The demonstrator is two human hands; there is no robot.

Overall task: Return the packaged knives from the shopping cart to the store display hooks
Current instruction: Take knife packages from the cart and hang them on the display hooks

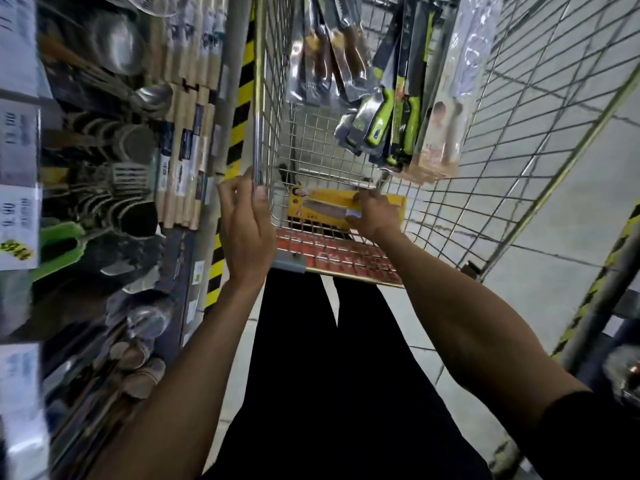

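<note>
Reaching down into the near end of the silver wire shopping cart, the right hand pinches the flat yellow cardboard knife package, with its fingers curled over the top edge near the right end and the thumb on the printed face. That package lies with its long axis across the cart, left to right, close to the near wall just beyond the red plastic handle strip. Most of its length stretches leftward from the grip toward the left hand. The left hand is wrapped round the cart's left corner bar and holds no package. The store display of steel ladles and wooden rolling pins stands just beside the cart on the person's left, so the package has to rise clear of the wire wall and travel leftward. The holding hand is the farther one from the display, and the steadying hand sits between the two. A swing across the body looks workable, and so does a handover to the left hand. The free left end would probably lead, so it risks catching the rim. No empty hook can be made out in the blurred display. Farther along the cart lean the green-handled knives in dark sleeves, the wood-handled knives in clear packs and a pale carded knife pack, all yet to be returned.
</note>
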